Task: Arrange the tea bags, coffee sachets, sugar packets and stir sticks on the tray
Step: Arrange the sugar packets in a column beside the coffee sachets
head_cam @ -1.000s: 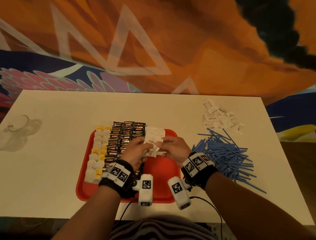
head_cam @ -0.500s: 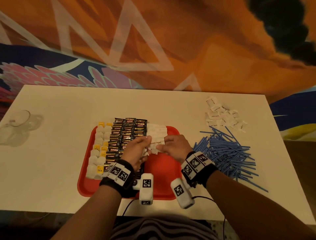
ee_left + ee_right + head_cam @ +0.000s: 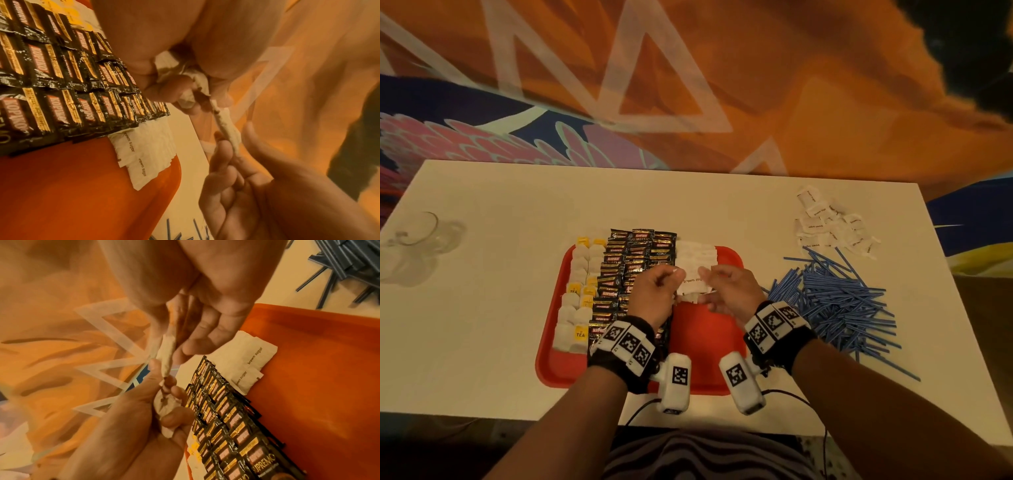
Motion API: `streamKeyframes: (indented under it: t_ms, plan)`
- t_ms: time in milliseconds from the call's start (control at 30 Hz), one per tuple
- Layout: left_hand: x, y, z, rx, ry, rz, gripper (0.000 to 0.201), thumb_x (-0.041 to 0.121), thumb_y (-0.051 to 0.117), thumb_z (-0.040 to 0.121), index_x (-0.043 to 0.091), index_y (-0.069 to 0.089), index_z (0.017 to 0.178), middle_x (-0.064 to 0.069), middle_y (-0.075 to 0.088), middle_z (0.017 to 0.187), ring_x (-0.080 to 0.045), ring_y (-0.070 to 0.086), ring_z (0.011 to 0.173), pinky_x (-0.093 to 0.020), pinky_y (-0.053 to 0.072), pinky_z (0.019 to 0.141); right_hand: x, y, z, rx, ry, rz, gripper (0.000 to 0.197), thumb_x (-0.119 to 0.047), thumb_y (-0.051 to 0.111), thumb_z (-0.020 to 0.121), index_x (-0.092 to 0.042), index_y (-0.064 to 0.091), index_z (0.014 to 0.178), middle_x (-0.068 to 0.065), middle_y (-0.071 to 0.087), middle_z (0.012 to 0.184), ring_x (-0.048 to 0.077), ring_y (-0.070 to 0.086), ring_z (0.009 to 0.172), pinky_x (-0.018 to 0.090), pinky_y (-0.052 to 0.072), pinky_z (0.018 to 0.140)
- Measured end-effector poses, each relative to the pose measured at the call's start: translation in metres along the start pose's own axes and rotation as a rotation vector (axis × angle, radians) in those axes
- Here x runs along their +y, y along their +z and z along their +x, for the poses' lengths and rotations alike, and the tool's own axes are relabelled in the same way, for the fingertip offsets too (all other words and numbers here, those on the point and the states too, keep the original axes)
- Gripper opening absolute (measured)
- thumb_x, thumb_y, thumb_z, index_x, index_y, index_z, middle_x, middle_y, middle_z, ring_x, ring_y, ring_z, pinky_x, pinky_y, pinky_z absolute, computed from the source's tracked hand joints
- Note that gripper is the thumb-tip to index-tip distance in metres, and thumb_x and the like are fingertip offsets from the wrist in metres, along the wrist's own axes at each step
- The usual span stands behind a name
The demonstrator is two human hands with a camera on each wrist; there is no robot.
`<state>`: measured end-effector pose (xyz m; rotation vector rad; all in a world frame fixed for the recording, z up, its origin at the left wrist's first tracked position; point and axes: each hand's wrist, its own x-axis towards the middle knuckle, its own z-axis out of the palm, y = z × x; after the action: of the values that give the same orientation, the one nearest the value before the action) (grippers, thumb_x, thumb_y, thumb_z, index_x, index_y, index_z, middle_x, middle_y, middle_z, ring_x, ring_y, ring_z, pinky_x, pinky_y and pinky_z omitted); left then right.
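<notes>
My forearms are bare. Each wrist wears a black band (image 3: 777, 339) ringed with white blocks printed with black square codes. A white camera pod (image 3: 675, 383) hangs beneath each, trailing a thin black cable (image 3: 796, 396). My shirt (image 3: 705, 457) is striped.

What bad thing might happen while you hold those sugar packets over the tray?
Both hands, left and right, pinch one sugar packet between them; pulling might tear it. The left hand also holds spare packets, which could drop onto the neat sugar row on the tray.
</notes>
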<state>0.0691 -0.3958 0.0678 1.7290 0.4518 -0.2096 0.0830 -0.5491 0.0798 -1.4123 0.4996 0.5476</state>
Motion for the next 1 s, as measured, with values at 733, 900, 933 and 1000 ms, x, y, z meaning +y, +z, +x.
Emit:
streamKeyframes:
  t_ms: [733,900,933,1000]
  plan:
    - [-0.053,-0.039,-0.004,-0.142,-0.25,0.257,0.008,0.022,0.064,0.095,0.021,0.07,0.089,0.003,0.07,0.095,-0.013,0.064,0.083,-0.024,0.046,0.064,0.074,-0.023,0.059,0.147,0.133,-0.41,0.04,-0.024,0.074,0.086,-0.01,0.06,0.12,0.001,0.069,0.102,0.014,0.07,0.085,0.029,0.059,0.078]
    - [-0.058,-0.05,-0.004,-0.105,-0.254,0.197,0.009,0.021,0.065,0.094,0.02,0.07,0.086,0.001,0.069,0.089,-0.015,0.062,0.079,-0.03,0.046,0.066,0.08,-0.019,0.079,0.212,0.106,-0.714,0.027,-0.041,0.069,0.086,-0.022,0.062,0.104,0.003,0.07,0.104,0.022,0.064,0.098,0.04,0.051,0.09]
    - [-0.059,-0.052,-0.003,-0.1,-0.262,0.187,0.01,0.02,0.065,0.094,0.02,0.069,0.085,0.002,0.068,0.087,-0.014,0.061,0.077,-0.029,0.046,0.065,0.081,-0.018,0.081,0.234,0.098,-0.758,0.022,-0.041,0.067,0.087,-0.023,0.059,0.097,0.004,0.068,0.102,0.022,0.062,0.093,0.034,0.049,0.08]
    - [-0.061,-0.056,-0.002,-0.083,-0.276,0.17,0.009,0.019,0.065,0.094,0.018,0.069,0.086,0.003,0.067,0.084,-0.012,0.06,0.074,-0.028,0.045,0.064,0.083,-0.016,0.081,0.28,0.076,-0.779,0.022,-0.039,0.066,0.088,-0.019,0.057,0.091,0.006,0.063,0.098,0.017,0.056,0.074,0.025,0.038,0.057]
